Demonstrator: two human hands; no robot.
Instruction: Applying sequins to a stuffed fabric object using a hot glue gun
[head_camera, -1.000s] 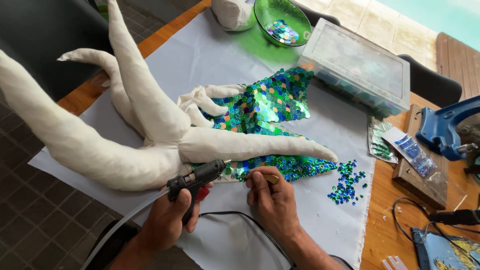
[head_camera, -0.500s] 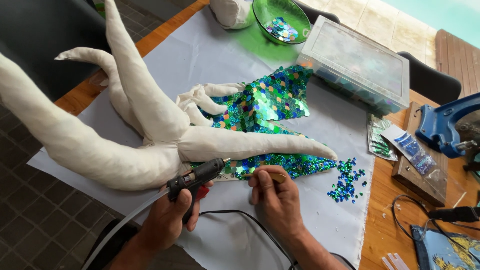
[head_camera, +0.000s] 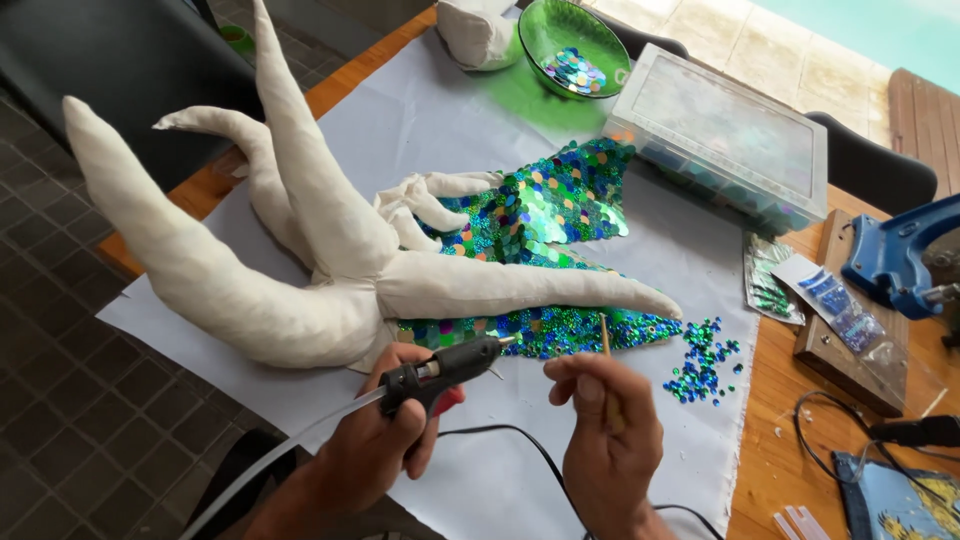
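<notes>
My left hand (head_camera: 378, 440) grips a black glue gun (head_camera: 445, 362) whose nozzle points right at the sequined edge. My right hand (head_camera: 608, 432) pinches a thin wooden stick (head_camera: 605, 340) held upright, its tip near the green and blue sequined fabric (head_camera: 540, 215). A white stuffed cloth figure (head_camera: 300, 240) with several long pointed limbs lies over that fabric. One limb stretches right just above both hands. Loose sequins (head_camera: 700, 362) lie in a small pile to the right of the stick.
A white paper sheet (head_camera: 420, 110) covers the wooden table (head_camera: 790, 440). At the back stand a green glass bowl (head_camera: 575, 35) with sequins and a clear plastic box (head_camera: 725, 135). Sequin packets (head_camera: 800, 290), a wooden block and a blue tool (head_camera: 895, 255) sit right.
The right hand has lifted off the sequined edge and now holds the stick upright. The glue gun has shifted slightly right toward the fabric.
</notes>
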